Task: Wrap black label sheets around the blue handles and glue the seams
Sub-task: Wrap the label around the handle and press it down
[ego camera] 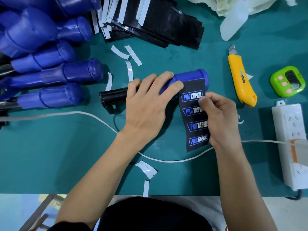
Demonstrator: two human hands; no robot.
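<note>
At the far left of the teal worktop [66, 155] lies a pile of blue moulded plastic handles [50, 72], none showing a black wrap, so most of the job appears to lie ahead. Beyond them sits a stack of glossy black label sheets [150, 22], and peeled white backing strips [129, 70] lie scattered near it.

In the middle, the person's left hand [150, 100] grips the one blue handle [191, 77] being worked on. Its fingers [176, 84] curl over the barrel, and one tip presses the top edge of a black printed label sheet [195, 117] against it. Only that edge is on the handle (the rest hangs loose toward the person, flat and unwrapped). The right hand [221, 117] pinches the sheet's right edge between thumb and fingers.

Judged from this, the wrap has only just begun: rolling the sheet round and gluing the seam are not yet done.

To the right lie a yellow utility knife [240, 80] and a green timer [288, 82].
</note>
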